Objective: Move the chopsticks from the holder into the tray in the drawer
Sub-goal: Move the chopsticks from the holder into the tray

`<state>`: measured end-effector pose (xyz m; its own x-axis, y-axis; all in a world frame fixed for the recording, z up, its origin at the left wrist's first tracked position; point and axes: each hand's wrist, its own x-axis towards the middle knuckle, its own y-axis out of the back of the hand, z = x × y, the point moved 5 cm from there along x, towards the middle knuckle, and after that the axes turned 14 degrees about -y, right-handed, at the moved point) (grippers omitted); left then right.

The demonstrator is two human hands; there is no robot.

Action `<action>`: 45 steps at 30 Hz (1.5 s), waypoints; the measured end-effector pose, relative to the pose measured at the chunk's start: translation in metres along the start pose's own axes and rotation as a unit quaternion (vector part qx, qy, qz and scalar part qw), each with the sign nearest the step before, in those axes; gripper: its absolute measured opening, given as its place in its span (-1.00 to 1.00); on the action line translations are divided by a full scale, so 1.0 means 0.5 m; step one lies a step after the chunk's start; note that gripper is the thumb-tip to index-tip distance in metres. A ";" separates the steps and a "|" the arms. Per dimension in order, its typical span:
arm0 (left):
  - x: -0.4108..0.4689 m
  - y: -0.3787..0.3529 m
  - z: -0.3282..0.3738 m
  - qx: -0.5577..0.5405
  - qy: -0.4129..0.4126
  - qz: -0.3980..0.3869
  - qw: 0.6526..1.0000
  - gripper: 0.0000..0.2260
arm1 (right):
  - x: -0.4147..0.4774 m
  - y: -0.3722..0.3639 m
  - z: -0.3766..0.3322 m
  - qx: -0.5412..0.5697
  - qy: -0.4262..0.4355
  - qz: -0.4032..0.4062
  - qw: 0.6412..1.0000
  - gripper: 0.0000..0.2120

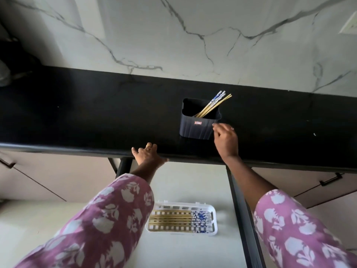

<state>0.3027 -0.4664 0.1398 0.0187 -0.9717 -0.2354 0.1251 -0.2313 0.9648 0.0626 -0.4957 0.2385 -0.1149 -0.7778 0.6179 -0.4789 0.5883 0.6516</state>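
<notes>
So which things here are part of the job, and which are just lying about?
Job: holder; standing chopsticks; tray; laid chopsticks; drawer.
Lying about: socket; cupboard handle; counter.

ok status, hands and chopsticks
Left hand open, resting on the counter edge. Right hand empty, by the holder. Some chopsticks in the holder, others lying in the tray. Nothing in the way.
</notes>
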 end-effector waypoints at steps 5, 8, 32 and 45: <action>0.022 0.010 0.001 -0.025 0.016 0.001 1.000 -0.44 | 0.121 -0.025 0.065 0.032 -0.240 -0.047 0.969 -0.76; 0.026 -0.003 0.009 -0.032 0.025 0.025 0.999 -0.52 | 0.172 -0.052 0.100 0.097 -0.379 -0.062 0.918 -0.71; 0.076 -0.050 -0.032 -0.118 -0.004 -0.119 0.986 -0.22 | 0.248 -0.089 0.092 0.162 -0.486 -0.012 0.859 -0.76; 0.068 -0.063 -0.049 -0.141 -0.041 -0.085 0.985 -0.23 | 0.278 0.083 0.018 0.211 -0.331 0.081 0.916 -0.77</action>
<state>0.3236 -0.4912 0.0985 -0.1056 -0.9231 -0.3698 0.3912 -0.3804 0.8380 0.0187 -0.5814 0.3475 -0.6504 -0.7332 0.1983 -0.6861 0.6792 0.2607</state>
